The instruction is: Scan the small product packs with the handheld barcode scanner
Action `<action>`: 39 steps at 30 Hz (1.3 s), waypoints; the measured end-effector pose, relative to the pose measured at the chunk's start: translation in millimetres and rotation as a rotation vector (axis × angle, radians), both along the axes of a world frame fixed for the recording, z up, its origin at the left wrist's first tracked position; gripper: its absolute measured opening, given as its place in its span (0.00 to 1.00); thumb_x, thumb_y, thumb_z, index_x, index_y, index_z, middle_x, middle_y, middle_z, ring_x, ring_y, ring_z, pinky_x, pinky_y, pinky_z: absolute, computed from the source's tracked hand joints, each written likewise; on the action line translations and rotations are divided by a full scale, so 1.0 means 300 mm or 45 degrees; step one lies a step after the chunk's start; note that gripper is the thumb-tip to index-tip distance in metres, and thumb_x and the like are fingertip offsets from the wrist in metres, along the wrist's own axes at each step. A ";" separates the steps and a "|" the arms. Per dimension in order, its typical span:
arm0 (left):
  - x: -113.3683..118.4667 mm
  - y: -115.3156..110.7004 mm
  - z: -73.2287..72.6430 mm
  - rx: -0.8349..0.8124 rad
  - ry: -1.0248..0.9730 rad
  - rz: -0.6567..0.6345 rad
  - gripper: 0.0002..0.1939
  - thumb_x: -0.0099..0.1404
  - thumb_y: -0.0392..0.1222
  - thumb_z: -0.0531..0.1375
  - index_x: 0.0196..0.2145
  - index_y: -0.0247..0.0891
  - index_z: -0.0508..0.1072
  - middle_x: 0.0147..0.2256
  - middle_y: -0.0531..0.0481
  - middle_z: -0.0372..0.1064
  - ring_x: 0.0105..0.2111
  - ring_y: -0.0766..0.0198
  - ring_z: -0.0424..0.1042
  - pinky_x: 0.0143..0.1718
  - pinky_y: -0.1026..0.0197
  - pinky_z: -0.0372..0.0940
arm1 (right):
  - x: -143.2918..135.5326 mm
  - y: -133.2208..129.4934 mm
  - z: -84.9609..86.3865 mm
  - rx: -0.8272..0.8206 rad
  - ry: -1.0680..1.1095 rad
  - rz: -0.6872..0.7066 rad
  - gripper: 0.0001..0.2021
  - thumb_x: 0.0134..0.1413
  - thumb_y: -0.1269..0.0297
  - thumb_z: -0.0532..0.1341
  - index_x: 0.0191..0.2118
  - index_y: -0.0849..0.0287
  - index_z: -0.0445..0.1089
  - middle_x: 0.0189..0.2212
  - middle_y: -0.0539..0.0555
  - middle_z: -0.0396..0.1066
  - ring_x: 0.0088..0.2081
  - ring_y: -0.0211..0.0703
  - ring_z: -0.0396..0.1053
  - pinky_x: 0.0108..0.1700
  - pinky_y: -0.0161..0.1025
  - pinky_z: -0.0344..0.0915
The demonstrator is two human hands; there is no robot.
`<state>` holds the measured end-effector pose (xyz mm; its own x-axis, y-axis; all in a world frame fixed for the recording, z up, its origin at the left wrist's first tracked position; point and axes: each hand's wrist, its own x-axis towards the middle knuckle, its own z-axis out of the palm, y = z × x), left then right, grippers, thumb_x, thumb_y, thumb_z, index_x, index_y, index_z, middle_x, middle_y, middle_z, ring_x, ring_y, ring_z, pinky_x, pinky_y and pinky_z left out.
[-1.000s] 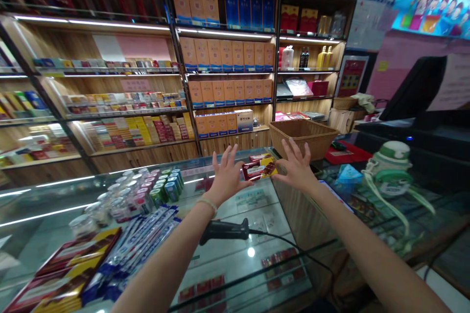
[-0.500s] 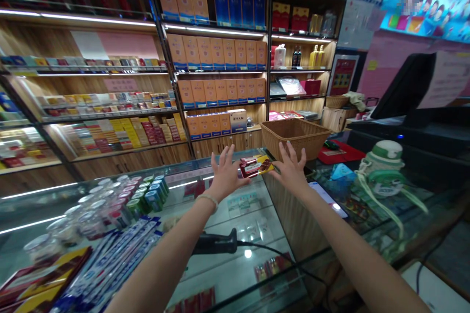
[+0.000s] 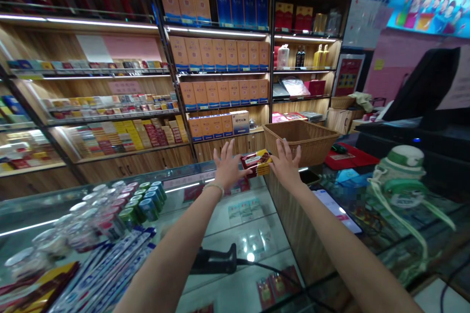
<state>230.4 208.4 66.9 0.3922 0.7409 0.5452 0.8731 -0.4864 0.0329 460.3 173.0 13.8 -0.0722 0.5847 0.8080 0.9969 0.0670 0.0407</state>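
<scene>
A stack of red and yellow chocolate bars (image 3: 256, 162) is held up between my two hands above the far part of the glass counter (image 3: 235, 225). My left hand (image 3: 226, 170) grips its left end, thumb along the near edge and the other fingers raised and spread. At the right end, my right hand (image 3: 287, 168) pinches the stack with its thumb low and several fingers lifted. Below my hands a black handheld device with a cable (image 3: 216, 260) lies on the glass, partly hidden by my left forearm.
Left on the counter are lidded jars (image 3: 82, 234), small green and blue cans (image 3: 149, 205), blue-white sticks (image 3: 106, 274) and more chocolate packs (image 3: 47, 283). A wicker basket (image 3: 301, 144), phone (image 3: 336, 209) and green-white bottle (image 3: 404, 181) stand to the right. Stocked shelves line the back.
The chocolate stack has tipped slightly so its layered near side shows more. My right hand has shifted a little left; the view has moved slightly.
</scene>
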 end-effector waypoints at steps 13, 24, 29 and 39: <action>0.045 0.110 0.000 -0.099 0.068 0.037 0.28 0.59 0.61 0.70 0.52 0.43 0.79 0.77 0.36 0.34 0.76 0.40 0.37 0.71 0.25 0.30 | 0.005 0.102 -0.047 0.021 0.025 -0.073 0.09 0.65 0.66 0.60 0.44 0.58 0.79 0.75 0.64 0.49 0.75 0.61 0.42 0.70 0.78 0.29; 0.045 0.182 -0.072 -0.132 0.064 0.045 0.27 0.59 0.60 0.70 0.51 0.44 0.79 0.77 0.39 0.36 0.76 0.40 0.37 0.71 0.27 0.28 | 0.004 0.167 -0.115 0.056 -0.109 -0.057 0.11 0.65 0.70 0.58 0.46 0.61 0.78 0.76 0.65 0.45 0.77 0.56 0.35 0.73 0.71 0.23; 0.049 0.199 -0.091 -0.148 0.073 0.047 0.28 0.60 0.62 0.69 0.52 0.44 0.79 0.77 0.37 0.34 0.76 0.41 0.37 0.71 0.26 0.27 | 0.004 0.182 -0.134 0.026 -0.113 -0.061 0.14 0.64 0.73 0.56 0.50 0.62 0.77 0.76 0.65 0.43 0.78 0.53 0.32 0.73 0.70 0.23; 0.069 0.195 -0.113 -0.187 0.087 0.061 0.27 0.61 0.63 0.68 0.51 0.44 0.79 0.77 0.38 0.35 0.76 0.40 0.36 0.71 0.25 0.29 | -0.016 0.187 -0.163 -0.056 -0.153 -0.043 0.14 0.66 0.71 0.56 0.48 0.61 0.78 0.75 0.66 0.48 0.77 0.56 0.37 0.73 0.70 0.19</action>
<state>251.0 266.8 33.0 0.3868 0.8296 0.4027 0.8980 -0.4382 0.0400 455.6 229.2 -35.2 -0.1468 0.6233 0.7681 0.9868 0.0381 0.1577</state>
